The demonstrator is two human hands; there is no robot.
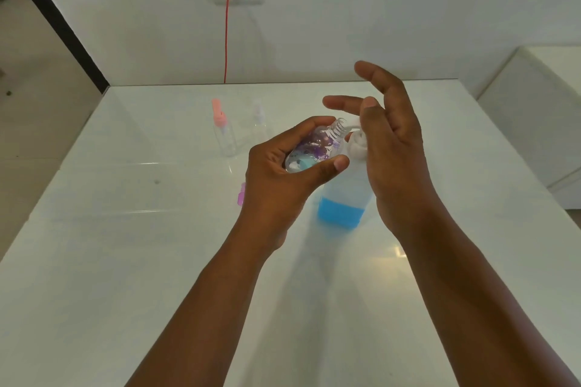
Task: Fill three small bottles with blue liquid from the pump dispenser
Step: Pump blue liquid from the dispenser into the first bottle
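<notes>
Left hand [279, 173] wraps tilted small bottle [314, 148]; right hand [390, 141], fingers spread, seemingly presses pump dispenser [345, 185]. Keep neck under spout.

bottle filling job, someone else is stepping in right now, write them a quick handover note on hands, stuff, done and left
Left hand: shut on the small patterned bottle, tilted, its open neck at the pump spout.
Right hand: open, fingers spread, thumb on the pump dispenser head.
Dispenser stands on the white table, blue liquid low in its base.
Done: a little blue shows in the held bottle.
Left: finish it, then fill the pink-capped bottle and the clear bottle standing behind; both look empty. A pink cap lies by the left hand.
</notes>
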